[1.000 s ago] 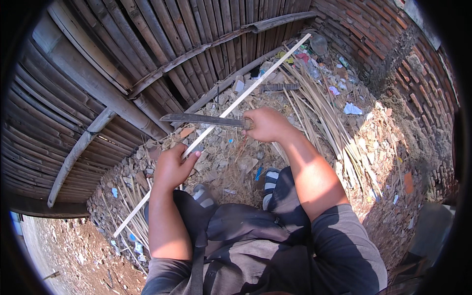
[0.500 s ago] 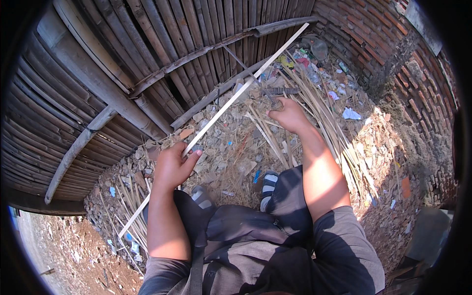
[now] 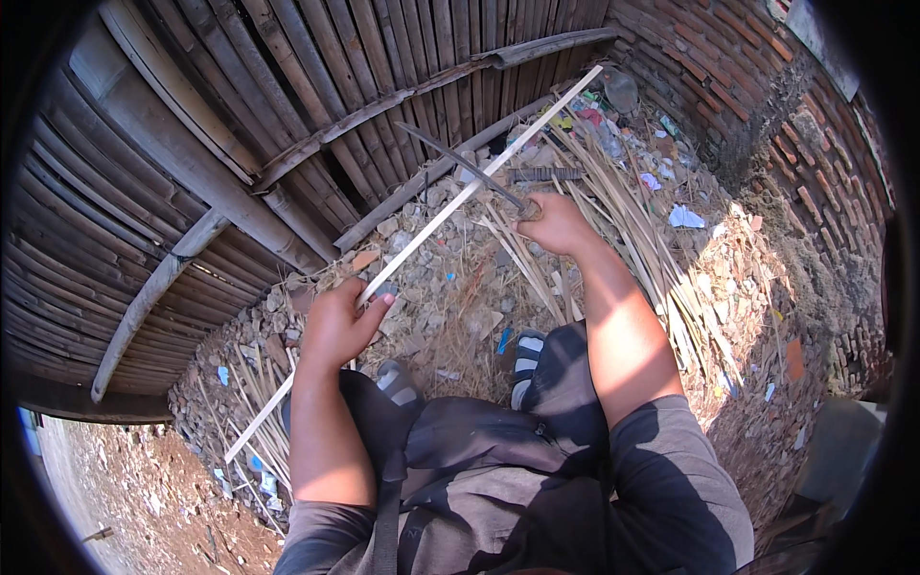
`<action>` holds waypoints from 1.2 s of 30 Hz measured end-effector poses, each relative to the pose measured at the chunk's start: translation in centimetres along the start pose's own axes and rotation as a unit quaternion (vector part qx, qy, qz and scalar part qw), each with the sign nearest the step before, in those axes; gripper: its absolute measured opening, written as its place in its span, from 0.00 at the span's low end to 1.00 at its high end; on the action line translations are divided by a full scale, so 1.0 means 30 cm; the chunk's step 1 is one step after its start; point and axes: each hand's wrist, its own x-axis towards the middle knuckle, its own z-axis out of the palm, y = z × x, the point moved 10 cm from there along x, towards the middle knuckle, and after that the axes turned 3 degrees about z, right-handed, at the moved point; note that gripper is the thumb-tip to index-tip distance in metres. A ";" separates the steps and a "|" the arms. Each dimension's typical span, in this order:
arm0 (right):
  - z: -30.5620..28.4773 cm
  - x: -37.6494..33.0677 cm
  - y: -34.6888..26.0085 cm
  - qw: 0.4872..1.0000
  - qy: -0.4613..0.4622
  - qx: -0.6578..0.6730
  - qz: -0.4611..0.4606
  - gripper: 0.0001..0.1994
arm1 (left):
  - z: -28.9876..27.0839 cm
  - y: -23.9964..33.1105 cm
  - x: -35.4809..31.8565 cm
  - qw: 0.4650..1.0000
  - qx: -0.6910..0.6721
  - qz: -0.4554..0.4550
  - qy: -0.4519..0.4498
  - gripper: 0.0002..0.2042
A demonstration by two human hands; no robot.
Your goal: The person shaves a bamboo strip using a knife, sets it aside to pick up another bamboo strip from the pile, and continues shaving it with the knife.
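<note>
A long, pale bamboo strip [image 3: 431,227] slants from lower left to upper right, and my left hand [image 3: 335,328] is closed around it below its middle. My right hand [image 3: 556,226] grips the handle of a long, dark-bladed knife [image 3: 446,153], most of the handle being hidden in the fist. The blade points up and left and crosses the strip; whether its edge touches the strip I cannot tell. Beneath my right forearm and beyond it lies a bundle of split bamboo strips [image 3: 661,278]. Another heap of strips [image 3: 259,407] rests beside my left forearm.
A bamboo-slat wall [image 3: 383,57] with pole braces rises at the far left. On the right stands a brick wall [image 3: 709,67]. Rubble and litter [image 3: 460,297] cover the ground around my sandalled feet. A dark ridged piece [image 3: 544,174] lies just past my right hand.
The knife blade has swung left and its tip has dropped, so more of it shows across the strip. The strip's far end has dipped slightly. My left hand has barely moved.
</note>
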 end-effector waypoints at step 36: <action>0.103 -0.090 -0.296 0.986 -0.046 -0.122 -0.101 0.19 | 0.026 -0.046 -0.016 0.997 -0.069 -0.021 -0.024 0.21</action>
